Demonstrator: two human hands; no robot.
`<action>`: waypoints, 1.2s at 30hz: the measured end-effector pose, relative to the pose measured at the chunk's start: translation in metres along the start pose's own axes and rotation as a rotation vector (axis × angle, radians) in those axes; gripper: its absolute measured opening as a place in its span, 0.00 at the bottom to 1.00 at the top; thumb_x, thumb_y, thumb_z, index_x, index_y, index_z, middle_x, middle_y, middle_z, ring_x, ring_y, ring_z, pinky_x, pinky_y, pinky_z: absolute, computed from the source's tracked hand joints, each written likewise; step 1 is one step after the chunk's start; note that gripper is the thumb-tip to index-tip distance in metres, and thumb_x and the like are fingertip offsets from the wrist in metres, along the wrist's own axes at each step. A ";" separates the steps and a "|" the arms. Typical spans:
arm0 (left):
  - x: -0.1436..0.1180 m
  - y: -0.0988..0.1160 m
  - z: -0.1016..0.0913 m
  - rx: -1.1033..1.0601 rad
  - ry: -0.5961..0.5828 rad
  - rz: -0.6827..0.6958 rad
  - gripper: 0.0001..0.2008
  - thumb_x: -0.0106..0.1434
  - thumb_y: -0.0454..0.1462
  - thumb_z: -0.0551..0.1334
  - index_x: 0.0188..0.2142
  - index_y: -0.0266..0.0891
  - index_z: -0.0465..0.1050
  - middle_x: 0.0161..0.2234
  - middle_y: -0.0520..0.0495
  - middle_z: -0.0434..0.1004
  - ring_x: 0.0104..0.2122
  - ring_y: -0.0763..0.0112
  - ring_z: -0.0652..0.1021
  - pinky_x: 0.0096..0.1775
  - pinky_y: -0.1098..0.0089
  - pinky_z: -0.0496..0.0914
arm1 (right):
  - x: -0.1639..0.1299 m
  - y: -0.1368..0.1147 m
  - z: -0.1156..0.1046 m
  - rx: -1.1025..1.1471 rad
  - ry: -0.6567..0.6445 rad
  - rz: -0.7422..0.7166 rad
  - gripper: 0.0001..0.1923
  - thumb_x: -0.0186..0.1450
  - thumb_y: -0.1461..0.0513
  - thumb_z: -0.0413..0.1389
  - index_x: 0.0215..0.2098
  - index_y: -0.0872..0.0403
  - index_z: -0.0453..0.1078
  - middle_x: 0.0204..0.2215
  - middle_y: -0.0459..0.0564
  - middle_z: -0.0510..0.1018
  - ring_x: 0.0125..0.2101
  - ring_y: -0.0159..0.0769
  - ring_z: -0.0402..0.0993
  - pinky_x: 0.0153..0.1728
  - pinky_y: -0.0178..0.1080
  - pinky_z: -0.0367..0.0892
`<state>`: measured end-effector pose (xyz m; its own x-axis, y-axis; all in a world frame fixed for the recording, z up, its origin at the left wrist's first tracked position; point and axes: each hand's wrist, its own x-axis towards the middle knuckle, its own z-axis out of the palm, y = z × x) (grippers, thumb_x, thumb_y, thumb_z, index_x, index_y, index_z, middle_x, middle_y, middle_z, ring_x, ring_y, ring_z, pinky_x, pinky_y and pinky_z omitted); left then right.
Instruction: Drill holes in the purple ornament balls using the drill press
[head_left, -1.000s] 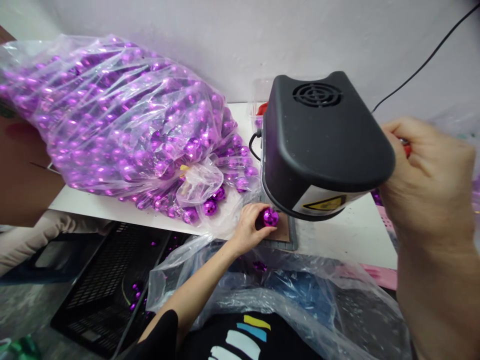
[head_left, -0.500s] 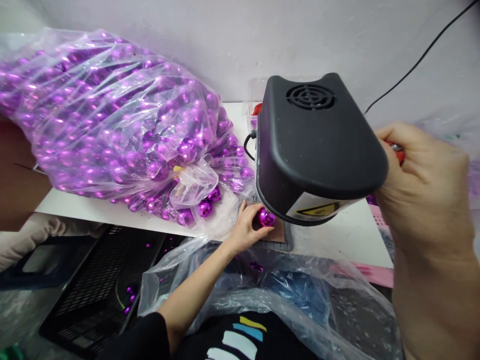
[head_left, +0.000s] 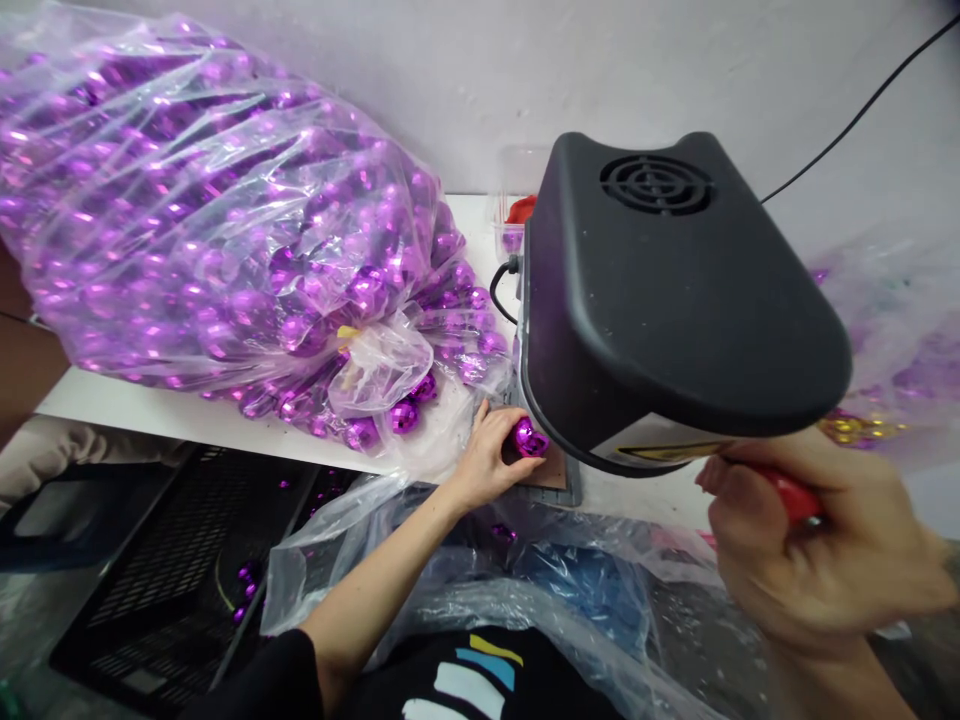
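The left hand [head_left: 487, 452] pinches a purple ball [head_left: 528, 438] on the brown pad [head_left: 556, 470] under the black machine head [head_left: 675, 300]; the ball is round, so no long axis shows. The right hand [head_left: 817, 545] grips a red handle [head_left: 787, 495] (blurred). A clear bag of purple balls [head_left: 217, 230] lies on the white table [head_left: 112, 410].

You have one view only, from the camera on your head, looking forward and down over the near edge of the white surface [head_left: 187, 420] toward the wall behind it. It sits close: the black machine [head_left: 675, 300] fills the right half, and your right hand [head_left: 817, 550] looms large and blurred at the lower right. Your own chest shows along the bottom edge.
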<state>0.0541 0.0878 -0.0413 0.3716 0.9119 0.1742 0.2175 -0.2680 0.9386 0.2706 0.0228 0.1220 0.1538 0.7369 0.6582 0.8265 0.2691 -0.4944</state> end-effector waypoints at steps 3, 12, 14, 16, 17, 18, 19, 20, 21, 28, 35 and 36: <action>0.000 0.001 0.000 0.028 -0.006 0.017 0.27 0.60 0.47 0.72 0.55 0.41 0.72 0.55 0.39 0.78 0.58 0.50 0.75 0.70 0.44 0.53 | -0.006 0.004 0.002 0.091 -0.035 -0.076 0.08 0.64 0.56 0.57 0.30 0.50 0.69 0.24 0.45 0.74 0.22 0.30 0.69 0.19 0.35 0.61; 0.000 0.003 -0.001 0.134 -0.003 0.046 0.27 0.62 0.48 0.71 0.56 0.40 0.71 0.55 0.41 0.79 0.57 0.54 0.76 0.72 0.46 0.48 | -0.023 0.012 0.013 0.000 -0.067 -0.263 0.07 0.69 0.60 0.52 0.34 0.53 0.69 0.27 0.44 0.70 0.26 0.23 0.66 0.22 0.29 0.59; -0.001 0.001 0.000 0.137 0.006 0.054 0.28 0.62 0.48 0.71 0.57 0.40 0.70 0.55 0.40 0.79 0.58 0.54 0.76 0.71 0.45 0.50 | -0.026 0.013 0.015 -0.003 -0.058 -0.275 0.09 0.70 0.59 0.52 0.34 0.54 0.69 0.28 0.45 0.70 0.27 0.22 0.66 0.24 0.28 0.60; -0.001 -0.002 0.000 0.135 0.009 0.048 0.29 0.61 0.48 0.71 0.57 0.40 0.70 0.56 0.40 0.78 0.58 0.53 0.76 0.71 0.45 0.52 | -0.029 0.014 0.017 -0.006 -0.045 -0.281 0.09 0.70 0.59 0.52 0.34 0.54 0.69 0.29 0.45 0.70 0.28 0.23 0.67 0.25 0.29 0.61; -0.002 -0.003 0.001 0.131 0.007 0.040 0.29 0.61 0.48 0.71 0.57 0.41 0.71 0.56 0.40 0.78 0.58 0.53 0.76 0.70 0.45 0.54 | -0.031 0.015 0.018 -0.010 -0.040 -0.281 0.09 0.70 0.59 0.51 0.34 0.55 0.69 0.29 0.46 0.71 0.29 0.23 0.67 0.26 0.29 0.61; -0.002 -0.004 0.001 0.123 0.005 0.031 0.29 0.61 0.48 0.71 0.57 0.41 0.71 0.56 0.40 0.78 0.58 0.52 0.76 0.70 0.45 0.55 | -0.032 0.016 0.019 -0.013 -0.037 -0.279 0.09 0.70 0.60 0.51 0.34 0.55 0.69 0.29 0.46 0.71 0.29 0.24 0.67 0.26 0.29 0.62; -0.002 -0.004 0.001 0.114 0.002 0.024 0.29 0.61 0.49 0.71 0.57 0.41 0.71 0.56 0.40 0.78 0.59 0.52 0.75 0.69 0.45 0.57 | -0.034 0.017 0.019 -0.016 -0.034 -0.275 0.09 0.70 0.60 0.51 0.34 0.55 0.69 0.29 0.46 0.71 0.30 0.24 0.68 0.27 0.29 0.62; -0.001 -0.005 0.001 0.105 -0.003 0.019 0.29 0.61 0.49 0.71 0.57 0.41 0.71 0.55 0.40 0.78 0.59 0.52 0.75 0.69 0.45 0.57 | -0.036 0.019 0.020 -0.018 -0.032 -0.271 0.09 0.70 0.60 0.51 0.34 0.55 0.69 0.30 0.46 0.71 0.31 0.24 0.68 0.28 0.30 0.62; -0.001 -0.005 0.001 0.095 -0.008 0.017 0.29 0.60 0.49 0.72 0.57 0.41 0.71 0.55 0.40 0.78 0.59 0.51 0.75 0.68 0.45 0.58 | -0.037 0.020 0.021 -0.019 -0.029 -0.265 0.09 0.70 0.60 0.52 0.35 0.55 0.70 0.30 0.46 0.72 0.31 0.24 0.69 0.28 0.30 0.63; 0.000 -0.003 0.000 0.069 -0.023 0.013 0.28 0.61 0.49 0.71 0.57 0.41 0.71 0.55 0.40 0.78 0.60 0.51 0.74 0.69 0.45 0.57 | -0.043 0.023 0.024 0.003 -0.003 -0.249 0.07 0.69 0.61 0.52 0.36 0.54 0.71 0.29 0.47 0.73 0.32 0.26 0.70 0.28 0.31 0.63; 0.000 -0.007 0.000 0.065 -0.038 0.007 0.29 0.60 0.48 0.72 0.58 0.42 0.70 0.55 0.41 0.77 0.60 0.52 0.74 0.66 0.47 0.64 | -0.048 0.029 0.030 0.033 0.002 -0.239 0.06 0.68 0.62 0.52 0.39 0.53 0.71 0.29 0.46 0.73 0.33 0.26 0.69 0.30 0.31 0.63; -0.001 -0.008 0.000 0.064 -0.036 0.003 0.29 0.60 0.48 0.72 0.58 0.42 0.70 0.55 0.41 0.77 0.59 0.52 0.74 0.65 0.47 0.65 | -0.050 0.030 0.030 0.034 0.005 -0.234 0.06 0.68 0.62 0.52 0.39 0.53 0.71 0.30 0.46 0.73 0.33 0.26 0.68 0.30 0.31 0.63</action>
<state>0.0525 0.0892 -0.0486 0.4044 0.8995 0.1655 0.2729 -0.2914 0.9168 0.2713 0.0131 0.0574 -0.0370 0.6491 0.7598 0.8214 0.4528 -0.3468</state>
